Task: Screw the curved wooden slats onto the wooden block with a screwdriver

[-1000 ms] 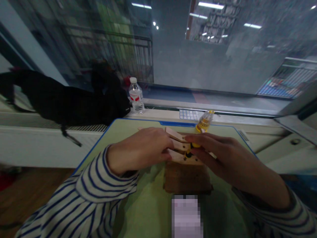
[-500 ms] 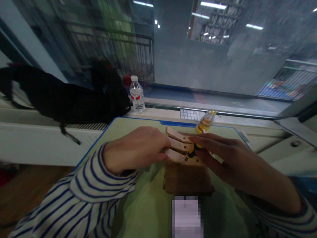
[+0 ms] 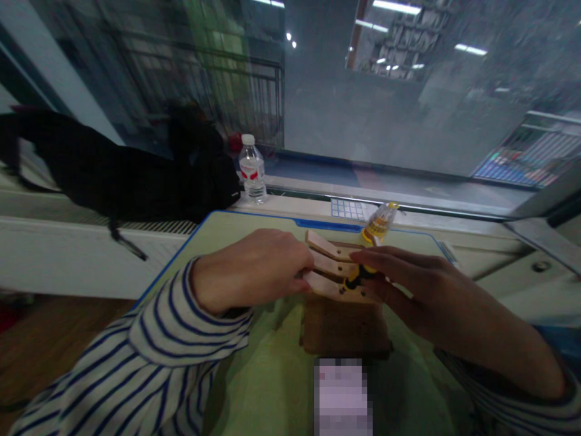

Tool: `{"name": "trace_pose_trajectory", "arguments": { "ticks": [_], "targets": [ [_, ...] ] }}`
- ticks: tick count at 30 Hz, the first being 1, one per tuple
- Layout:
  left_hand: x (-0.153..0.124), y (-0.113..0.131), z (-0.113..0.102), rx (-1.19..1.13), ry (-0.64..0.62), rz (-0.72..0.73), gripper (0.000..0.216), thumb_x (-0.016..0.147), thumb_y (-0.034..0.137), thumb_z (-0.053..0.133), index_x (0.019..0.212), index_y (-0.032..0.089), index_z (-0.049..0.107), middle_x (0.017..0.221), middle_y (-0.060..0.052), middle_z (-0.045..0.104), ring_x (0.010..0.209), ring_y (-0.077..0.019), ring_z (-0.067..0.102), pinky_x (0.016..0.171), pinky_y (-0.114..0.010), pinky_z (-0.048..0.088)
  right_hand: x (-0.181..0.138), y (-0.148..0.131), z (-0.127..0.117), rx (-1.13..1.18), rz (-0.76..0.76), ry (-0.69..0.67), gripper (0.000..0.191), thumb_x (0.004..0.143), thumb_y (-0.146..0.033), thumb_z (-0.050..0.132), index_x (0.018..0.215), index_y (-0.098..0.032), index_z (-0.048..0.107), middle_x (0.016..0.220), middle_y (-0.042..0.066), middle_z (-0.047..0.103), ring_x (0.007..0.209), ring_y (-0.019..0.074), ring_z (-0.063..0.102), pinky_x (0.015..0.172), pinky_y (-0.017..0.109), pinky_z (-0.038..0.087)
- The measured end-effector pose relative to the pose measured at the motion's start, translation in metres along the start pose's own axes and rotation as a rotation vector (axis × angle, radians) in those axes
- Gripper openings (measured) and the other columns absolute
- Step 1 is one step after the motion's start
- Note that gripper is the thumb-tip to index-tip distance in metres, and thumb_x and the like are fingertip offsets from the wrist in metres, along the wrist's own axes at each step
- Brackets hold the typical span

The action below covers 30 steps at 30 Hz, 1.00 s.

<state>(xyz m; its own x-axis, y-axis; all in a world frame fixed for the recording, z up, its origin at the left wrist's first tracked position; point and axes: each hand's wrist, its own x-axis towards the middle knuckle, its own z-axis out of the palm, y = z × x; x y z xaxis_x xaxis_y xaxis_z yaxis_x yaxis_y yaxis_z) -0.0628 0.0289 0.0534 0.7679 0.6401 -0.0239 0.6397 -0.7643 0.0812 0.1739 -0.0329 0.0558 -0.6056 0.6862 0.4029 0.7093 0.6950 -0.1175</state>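
Several pale wooden slats (image 3: 331, 266) lie fanned out on a dark brown wooden block (image 3: 345, 328), their ends pointing left. A small yellow-and-black clamp-like part (image 3: 356, 278) sits across them, partly hidden by fingers. My left hand (image 3: 252, 269) comes in from the left, its fingertips pressed on the slats' left ends. My right hand (image 3: 422, 297) reaches from the right, its thumb and fingers closed around the yellow part. Both sleeves are striped.
A green cutting mat (image 3: 267, 369) with a blue border lies under the block. Behind it stand a glue bottle (image 3: 380, 223) and a water bottle (image 3: 252, 169) on a white sill, with a black bag (image 3: 136, 175) to the left. A glass pane runs behind.
My right hand has shifted right, uncovering more of the yellow part. My left hand has drawn slightly left. The view has tilted a little.
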Motion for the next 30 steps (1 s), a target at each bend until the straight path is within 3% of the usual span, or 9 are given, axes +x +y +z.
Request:
{"name": "trace_pose_trajectory", "arguments": {
  "ticks": [7, 12, 23, 26, 30],
  "targets": [
    [0.0007, -0.0019, 0.0033, 0.022, 0.021, 0.023, 0.016, 0.083, 0.031, 0.055, 0.075, 0.024, 0.068, 0.066, 0.001, 0.064, 0.060, -0.0156, 0.057, 0.055, -0.027, 0.029, -0.0007, -0.0010, 0.0000, -0.038, 0.011, -0.009, 0.038, 0.091, -0.018, 0.050, 0.128, -0.024, 0.054, 0.122, 0.006, 0.066, 0.101, 0.0204, 0.068, 0.082, 0.034, 0.058],
    [-0.0012, -0.0005, 0.0019, -0.015, 0.033, 0.032, 0.014, 0.084, 0.030, 0.056, 0.084, 0.027, 0.069, 0.065, 0.001, 0.063, 0.057, -0.0146, 0.055, 0.056, -0.026, 0.028, -0.0003, -0.0021, 0.0000, -0.076, 0.029, -0.024, 0.035, 0.091, -0.018, 0.050, 0.126, -0.023, 0.054, 0.122, 0.006, 0.066, 0.100, 0.0207, 0.068, 0.083, 0.034, 0.058],
    [-0.0024, -0.0001, -0.0012, -0.051, 0.057, 0.084, 0.018, 0.086, 0.031, 0.055, 0.098, 0.033, 0.069, 0.067, 0.003, 0.063, 0.059, -0.0136, 0.056, 0.058, -0.026, 0.030, -0.0023, 0.0026, 0.0007, -0.133, 0.062, -0.048, 0.030, 0.094, -0.026, 0.046, 0.123, -0.023, 0.053, 0.115, 0.009, 0.069, 0.087, 0.0235, 0.071, 0.067, 0.036, 0.058],
    [-0.0018, 0.0020, -0.0026, -0.022, 0.034, 0.060, 0.018, 0.086, 0.031, 0.054, 0.094, 0.029, 0.070, 0.066, 0.002, 0.063, 0.059, -0.0134, 0.057, 0.056, -0.026, 0.030, -0.0015, 0.0031, 0.0018, -0.089, 0.056, -0.069, 0.029, 0.093, -0.025, 0.047, 0.122, -0.023, 0.052, 0.114, 0.008, 0.069, 0.088, 0.0222, 0.070, 0.067, 0.033, 0.057],
    [0.0001, 0.0017, -0.0016, 0.040, -0.009, 0.001, 0.019, 0.084, 0.031, 0.053, 0.080, 0.023, 0.070, 0.067, -0.001, 0.064, 0.061, -0.0153, 0.058, 0.054, -0.027, 0.030, 0.0012, 0.0018, 0.0045, 0.036, 0.035, -0.074, 0.031, 0.093, -0.022, 0.049, 0.123, -0.024, 0.049, 0.116, 0.006, 0.067, 0.097, 0.0185, 0.067, 0.080, 0.031, 0.054]
  ]
}}
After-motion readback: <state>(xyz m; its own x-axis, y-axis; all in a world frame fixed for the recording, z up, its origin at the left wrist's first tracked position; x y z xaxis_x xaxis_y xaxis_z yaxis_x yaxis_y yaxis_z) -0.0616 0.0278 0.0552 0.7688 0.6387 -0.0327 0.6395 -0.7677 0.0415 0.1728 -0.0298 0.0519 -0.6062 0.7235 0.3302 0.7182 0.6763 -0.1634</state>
